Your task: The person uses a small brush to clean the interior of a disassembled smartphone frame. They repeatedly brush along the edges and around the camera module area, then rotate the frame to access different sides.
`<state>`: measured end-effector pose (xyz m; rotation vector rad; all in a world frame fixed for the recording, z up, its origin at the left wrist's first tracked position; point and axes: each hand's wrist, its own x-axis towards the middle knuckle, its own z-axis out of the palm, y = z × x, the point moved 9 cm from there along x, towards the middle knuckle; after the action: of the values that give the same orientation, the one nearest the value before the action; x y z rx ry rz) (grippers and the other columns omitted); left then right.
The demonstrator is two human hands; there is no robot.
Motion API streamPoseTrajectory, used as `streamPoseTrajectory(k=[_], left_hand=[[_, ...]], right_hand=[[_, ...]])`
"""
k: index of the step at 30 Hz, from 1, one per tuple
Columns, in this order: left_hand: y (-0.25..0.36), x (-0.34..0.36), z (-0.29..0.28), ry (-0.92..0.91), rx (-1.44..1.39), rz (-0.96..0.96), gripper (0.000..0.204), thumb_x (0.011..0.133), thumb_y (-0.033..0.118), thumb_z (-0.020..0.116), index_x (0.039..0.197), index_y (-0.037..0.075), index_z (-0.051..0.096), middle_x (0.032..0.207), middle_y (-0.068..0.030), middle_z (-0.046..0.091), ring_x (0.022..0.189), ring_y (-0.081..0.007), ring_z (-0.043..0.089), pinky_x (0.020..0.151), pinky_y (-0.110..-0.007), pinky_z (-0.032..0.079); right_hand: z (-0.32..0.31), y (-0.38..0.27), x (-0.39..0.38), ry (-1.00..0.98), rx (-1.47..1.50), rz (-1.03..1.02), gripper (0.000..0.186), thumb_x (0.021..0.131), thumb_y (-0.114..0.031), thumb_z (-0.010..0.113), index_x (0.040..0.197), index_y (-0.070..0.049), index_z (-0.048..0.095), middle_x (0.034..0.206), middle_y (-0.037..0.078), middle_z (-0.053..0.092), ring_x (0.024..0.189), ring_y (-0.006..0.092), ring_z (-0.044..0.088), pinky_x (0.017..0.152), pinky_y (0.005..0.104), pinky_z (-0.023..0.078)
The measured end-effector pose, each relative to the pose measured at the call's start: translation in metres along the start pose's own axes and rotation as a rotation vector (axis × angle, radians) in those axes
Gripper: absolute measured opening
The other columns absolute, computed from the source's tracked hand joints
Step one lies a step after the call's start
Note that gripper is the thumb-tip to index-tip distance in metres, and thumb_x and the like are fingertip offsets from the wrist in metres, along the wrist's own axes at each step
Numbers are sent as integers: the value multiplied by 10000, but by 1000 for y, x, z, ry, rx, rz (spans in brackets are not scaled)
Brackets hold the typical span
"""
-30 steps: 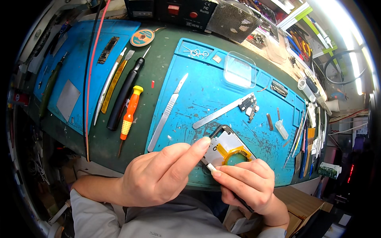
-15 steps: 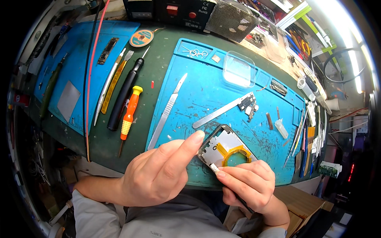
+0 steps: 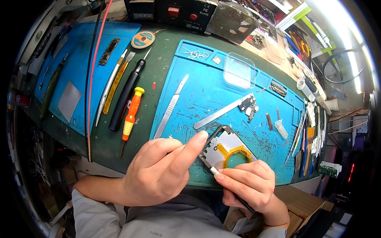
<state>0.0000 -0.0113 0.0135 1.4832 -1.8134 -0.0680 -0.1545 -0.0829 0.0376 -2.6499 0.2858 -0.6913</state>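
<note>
The right hand (image 3: 250, 180) clamps the phone mid-frame (image 3: 229, 142) at 5 o'clock, apparently steadying it; the left hand (image 3: 158, 172) is apart at 10 o'clock, contact unclear. Next move calls for firm support.

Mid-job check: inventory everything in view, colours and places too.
Rectangular left mat: 1, blue, left side
Rectangular right mat: 1, blue, centre
Flat phone-like frame with amber ring: 1, black and grey, low centre
Slim metal scalpel: 1, silver, right mat
Flat metal strip: 1, silver, right mat
Small circuit parts: cluster, black, silver, by strip
Square plastic box: 1, clear, right mat
Plastic screwdriver: 1, orange and yellow, between mats
Slim hand tools: 3, silver, amber, black, left of screwdriver
Flat round spool: 1, orange-teal, between mats
Surrounding clutter: uncountable, mixed colours, picture edges
Left hand: 1, bare, index finger by frame's left end
Right hand: 1, bare, gripping frame
</note>
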Motion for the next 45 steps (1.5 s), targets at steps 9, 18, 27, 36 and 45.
streamPoseTrajectory(k=[9, 18, 27, 36, 45], left_hand=[[2, 1, 1, 23, 1, 45, 771, 765, -175, 657, 1515, -131, 481, 1200, -135, 814, 920, -243, 650, 762, -342, 542], [3, 1, 1, 43, -7, 56, 777, 763, -177, 656, 1517, -136, 474, 1185, -155, 815, 919, -244, 661, 744, -340, 553], [3, 0, 1, 36, -16, 42, 782, 769, -170, 654, 1526, -138, 459, 1188, -154, 815, 898, -249, 666, 740, -346, 555], [2, 1, 0, 35, -28, 47, 803, 780, -160, 648, 1552, -138, 425, 1188, -154, 817, 876, -253, 669, 728, -347, 549], [2, 1, 0, 33, -15, 41, 816, 783, -164, 644, 1559, -144, 393, 1185, -161, 816, 851, -256, 654, 731, -356, 553]], right_hand=[[1, 2, 1, -4, 20, 5, 395, 702, -39, 815, 1093, -88, 849, 1022, 9, 818, 784, 135, 725, 611, 275, 482], [1, 4, -1, 2, 57, 21, 385, 715, -46, 816, 1096, -86, 849, 1019, 13, 819, 778, 139, 724, 591, 274, 475], [3, 4, 1, -23, 41, 9, 397, 714, -42, 817, 1108, -89, 850, 1034, 10, 818, 780, 136, 722, 603, 279, 486], [2, 4, 1, -11, 53, 11, 393, 709, -48, 820, 1100, -79, 848, 1027, 15, 817, 784, 138, 725, 597, 281, 484], [5, 3, 2, -22, 51, -7, 427, 717, -55, 821, 1144, -69, 842, 1054, 21, 815, 784, 132, 725, 582, 276, 479]])
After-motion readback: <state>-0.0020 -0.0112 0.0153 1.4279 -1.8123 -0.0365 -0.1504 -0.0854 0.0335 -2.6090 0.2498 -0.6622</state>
